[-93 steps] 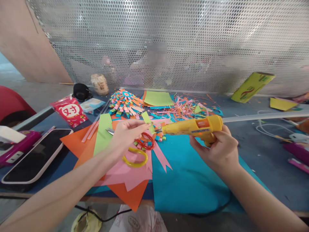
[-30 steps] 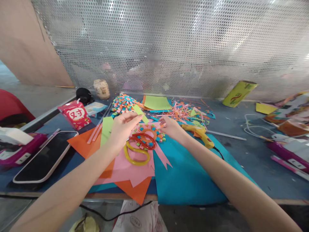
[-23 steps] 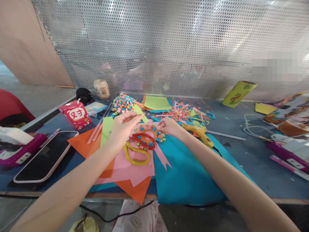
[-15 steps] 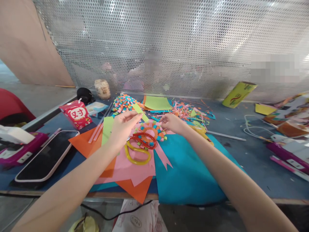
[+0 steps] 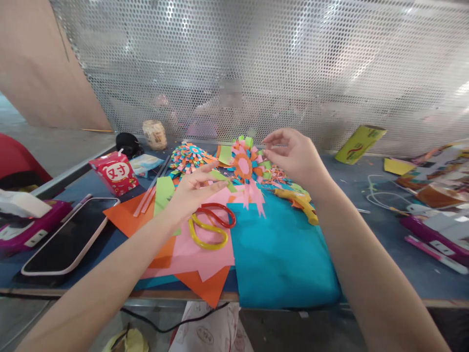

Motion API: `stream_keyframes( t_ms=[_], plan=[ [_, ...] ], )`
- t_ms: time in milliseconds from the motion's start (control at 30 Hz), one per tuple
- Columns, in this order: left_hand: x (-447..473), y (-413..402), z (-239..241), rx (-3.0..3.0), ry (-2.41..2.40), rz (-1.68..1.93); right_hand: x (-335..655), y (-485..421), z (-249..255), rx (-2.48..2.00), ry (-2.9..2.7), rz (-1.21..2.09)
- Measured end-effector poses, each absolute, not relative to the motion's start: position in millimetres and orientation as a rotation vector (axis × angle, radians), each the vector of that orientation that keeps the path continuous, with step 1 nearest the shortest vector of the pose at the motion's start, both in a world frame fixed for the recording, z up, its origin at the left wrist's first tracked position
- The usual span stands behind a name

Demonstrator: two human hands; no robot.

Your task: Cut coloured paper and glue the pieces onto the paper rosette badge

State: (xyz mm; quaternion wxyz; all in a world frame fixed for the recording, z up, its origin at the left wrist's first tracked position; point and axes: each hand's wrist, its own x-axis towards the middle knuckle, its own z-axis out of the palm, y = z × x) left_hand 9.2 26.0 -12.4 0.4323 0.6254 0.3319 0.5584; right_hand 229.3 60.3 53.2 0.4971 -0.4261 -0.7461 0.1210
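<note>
My left hand (image 5: 198, 189) pinches a light green paper strip (image 5: 227, 183) between thumb and fingers. Beside the strip, a fringed paper rosette (image 5: 244, 166) in pink, orange, blue and green stands tilted up, with pink ribbon tails below it. My right hand (image 5: 291, 150) is at the rosette's upper right edge, fingertips closed on its fringe; the exact contact is hard to see. Scissors (image 5: 208, 237) with red and yellow handles lie on pink paper (image 5: 186, 254) below my left hand. A yellow glue gun (image 5: 300, 201) lies left of my right forearm.
Blue paper (image 5: 286, 254) covers the front middle of the table. Another rosette (image 5: 188, 159) and paper scraps (image 5: 276, 176) lie at the back. At left are a phone (image 5: 69, 237), a red packet (image 5: 115, 172) and a power strip (image 5: 51, 220). A perforated metal panel (image 5: 256, 58) rises behind.
My right hand has moved up and right, and the rosette has gone from lying flat to tilted upright. My left hand has shifted slightly right and down with the green strip.
</note>
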Motion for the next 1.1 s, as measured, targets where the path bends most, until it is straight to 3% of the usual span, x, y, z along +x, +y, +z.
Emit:
stream_keyframes(
  t_ms=[167, 367, 433, 567, 633, 900, 1100],
  plan=[
    [9.0, 30.3, -17.7, 1.448, 0.719, 1.323, 225.9, 53.3, 57.1, -0.864, -1.71, 0.445],
    [12.7, 29.9, -17.6, 1.2, 0.773, 1.299, 222.0, 58.9, 36.4, -0.963, -1.565, 0.763],
    [12.6, 29.8, -17.5, 1.231, 0.827, 1.338, 221.6, 57.3, 32.5, -1.003, -1.61, 0.693],
    [13.1, 27.7, -17.8, 1.36, 0.902, 1.402, 212.9, 37.6, 39.8, -1.008, -1.828, 0.161],
    [14.1, 25.1, -17.5, 1.385, 0.916, 1.359, 204.0, 24.0, 47.3, -0.948, -1.981, 0.044],
    [17.9, 21.8, -20.5, 1.417, 0.896, 1.288, 178.0, 13.7, 45.2, -1.016, -2.244, 0.133],
    [18.7, 20.7, -19.1, 1.345, 0.927, 1.307, 185.3, 13.6, 44.3, -0.966, -2.0, 0.321]
  ],
)
